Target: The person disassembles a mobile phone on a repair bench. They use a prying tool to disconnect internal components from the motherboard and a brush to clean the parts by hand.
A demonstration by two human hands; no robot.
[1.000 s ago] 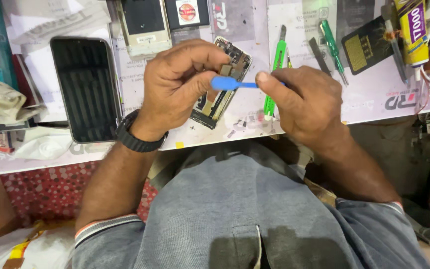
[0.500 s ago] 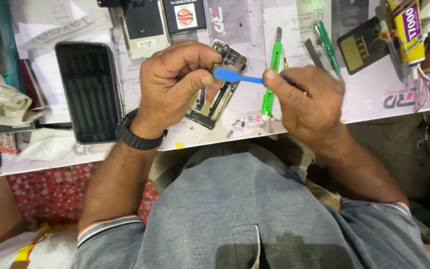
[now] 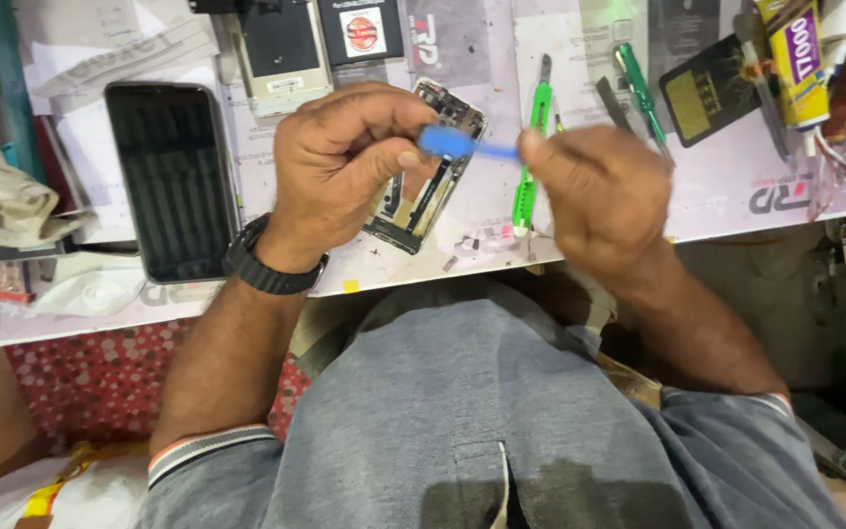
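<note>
Lower frame: grey shirt [image 3: 482, 421] of the person, both forearms rising from it toward the table [image 3: 717, 201] at mid frame.

Left hand [image 3: 345, 167], centre-left, black watch [image 3: 266, 266] at the wrist. Fingers curled over an opened phone [image 3: 433, 176] lying tilted on the table, circuit side up; thumb and forefinger close on the broad end of a blue pry tool [image 3: 462, 147]. Whether they pinch it or only touch it is not clear, as the tool is blurred.

Right hand [image 3: 604, 196], centre-right, fingers shut on the thin end of the same tool, held just above the phone.

Just beyond, between the hands: green utility knife [image 3: 531, 162] lying upright in the frame. Left of the left hand: dark phone screen [image 3: 173, 181], flat.

Top edge: green screwdriver [image 3: 643, 93], yellow glue tube [image 3: 795, 64] at upper right, pale phone back [image 3: 281, 49] at upper centre-left
</note>
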